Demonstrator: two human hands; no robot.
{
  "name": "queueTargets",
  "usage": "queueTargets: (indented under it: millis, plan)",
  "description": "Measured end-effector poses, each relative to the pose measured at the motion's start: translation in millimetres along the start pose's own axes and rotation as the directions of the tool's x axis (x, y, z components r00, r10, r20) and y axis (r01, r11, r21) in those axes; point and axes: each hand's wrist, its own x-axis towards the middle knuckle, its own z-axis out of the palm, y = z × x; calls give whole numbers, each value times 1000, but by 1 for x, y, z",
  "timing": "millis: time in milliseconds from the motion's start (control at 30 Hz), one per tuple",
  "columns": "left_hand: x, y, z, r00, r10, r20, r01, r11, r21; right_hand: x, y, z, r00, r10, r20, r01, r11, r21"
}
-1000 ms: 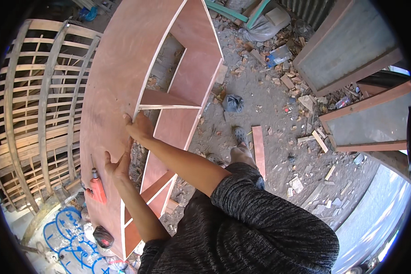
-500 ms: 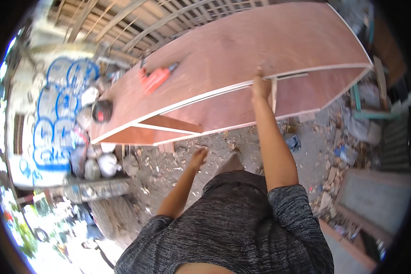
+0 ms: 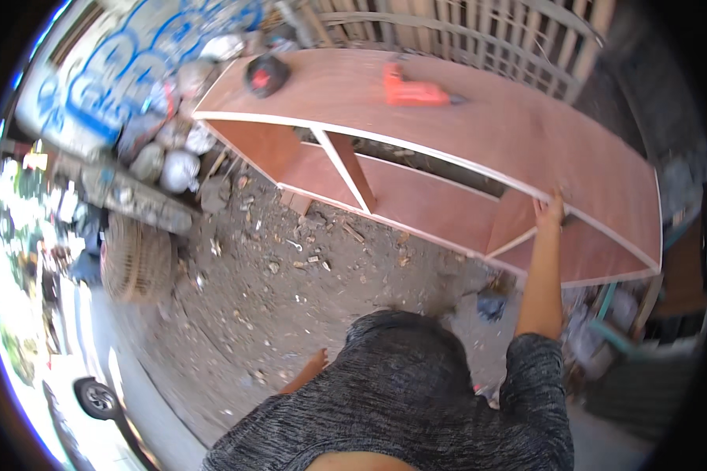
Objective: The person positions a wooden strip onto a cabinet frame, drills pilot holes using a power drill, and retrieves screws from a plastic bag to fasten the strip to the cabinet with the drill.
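A long reddish-brown plywood cabinet (image 3: pixel 518 118) with pale edging stretches across in front of me, its open compartments facing my side. My right hand (image 3: pixel 553 212) grips its front top edge beside the right-hand divider, fingers closed round the edge. On the top panel lies an orange power drill (image 3: pixel 416 93), its dark tip pointing right. A black round thing with a red centre (image 3: pixel 267 76) sits at the top's left end. My left hand (image 3: pixel 316 363) hangs low beside my body, away from the cabinet; its fingers are too small and blurred to read.
Littered dirt ground (image 3: pixel 283 275) spreads between me and the cabinet. Stuffed bags (image 3: pixel 179 170) and a woven basket (image 3: pixel 139 257) stand to the left. Slatted wood (image 3: pixel 479 39) rises behind the cabinet. A green frame (image 3: pixel 605 322) lies at the right; a parked vehicle's wheel (image 3: pixel 98 398) shows lower left.
The view has swung left, so the cabinet, drill and round black thing appear farther right. My right hand remains on the cabinet's front edge. My left hand has dropped lower, closer to my body.
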Motion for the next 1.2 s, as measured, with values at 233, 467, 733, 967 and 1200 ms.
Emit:
queueTargets:
  millis: [233,467,733,967,1200]
  plan:
    - [15,16,-19,907,331,-261,-340,940,10,-18,-9,0,985,152,87,-147,987,-56]
    - [7,-14,-72,892,202,-404,-299,935,-192,-75,-26,9,959,230,168,-232,973,-8]
    - [69,-100,-112,949,73,-306,-79,997,-5,-147,63,-106,992,123,-29,-122,991,51]
    - [57,-2,-123,948,266,-174,-238,957,164,-279,237,-380,732,592,-337,-552,806,216]
    - [108,47,-153,834,464,-297,-494,869,-29,-442,266,-424,773,429,-468,-565,800,-200]
